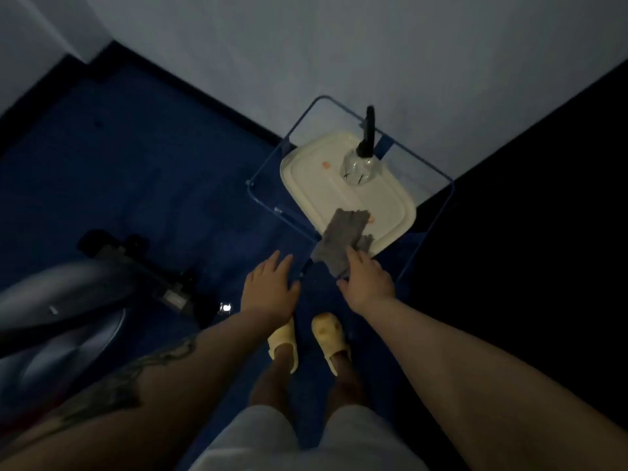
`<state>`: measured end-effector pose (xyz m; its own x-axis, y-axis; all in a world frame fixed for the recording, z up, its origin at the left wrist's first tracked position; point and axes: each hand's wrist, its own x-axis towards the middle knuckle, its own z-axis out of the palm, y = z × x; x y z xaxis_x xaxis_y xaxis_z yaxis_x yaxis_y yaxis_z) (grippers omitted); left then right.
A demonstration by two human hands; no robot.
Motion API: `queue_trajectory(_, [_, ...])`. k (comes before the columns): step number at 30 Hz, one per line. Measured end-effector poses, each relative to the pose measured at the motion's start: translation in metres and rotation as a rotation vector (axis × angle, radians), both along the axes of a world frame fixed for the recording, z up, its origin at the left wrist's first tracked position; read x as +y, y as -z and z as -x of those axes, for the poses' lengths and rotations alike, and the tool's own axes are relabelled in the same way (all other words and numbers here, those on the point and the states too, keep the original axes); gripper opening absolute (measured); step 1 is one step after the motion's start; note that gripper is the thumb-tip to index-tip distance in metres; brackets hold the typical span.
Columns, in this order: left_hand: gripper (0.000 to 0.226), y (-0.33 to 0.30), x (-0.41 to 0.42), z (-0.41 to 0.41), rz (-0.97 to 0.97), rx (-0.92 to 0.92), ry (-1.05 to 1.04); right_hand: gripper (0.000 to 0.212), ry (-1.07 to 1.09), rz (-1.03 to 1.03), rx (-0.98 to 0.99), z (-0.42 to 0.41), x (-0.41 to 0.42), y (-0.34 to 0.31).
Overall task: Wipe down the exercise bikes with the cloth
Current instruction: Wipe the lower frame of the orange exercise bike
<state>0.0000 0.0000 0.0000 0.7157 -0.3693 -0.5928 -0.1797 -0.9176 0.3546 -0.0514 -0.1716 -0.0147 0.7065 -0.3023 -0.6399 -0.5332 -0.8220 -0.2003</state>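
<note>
Both hands: L (272,287) loose, R (367,280) gripping grey cloth (339,239); no legible labels.

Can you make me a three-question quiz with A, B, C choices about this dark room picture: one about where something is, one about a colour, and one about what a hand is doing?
1. Where does the spray bottle stand?
A. On the cream tray
B. On the floor
C. On the bike seat

2. What colour is the cloth?
A. Red
B. Grey
C. Green

3. What is the left hand doing?
A. Squeezing the bottle
B. Gripping the bike
C. Spread open, holding nothing

Answers:
1 A, since the bottle's clear base sits on the tray's far end.
2 B, since the cloth lying over the tray's near edge looks grey.
3 C, since the fingers are straight with nothing in them, while the right hand touches the cloth.
</note>
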Motion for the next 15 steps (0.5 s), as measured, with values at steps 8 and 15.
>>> queue_trajectory(8, [0.06, 0.032, 0.002, 0.02, -0.048, 0.052, -0.194, 0.011, -0.109, 0.183, -0.104, -0.03, -0.007, 0.036])
queue_trajectory(15, [0.061, 0.001, 0.039, 0.047, -0.132, 0.068, -0.443, 0.012, -0.328, 0.123, -0.29, -0.041, -0.014, 0.006])
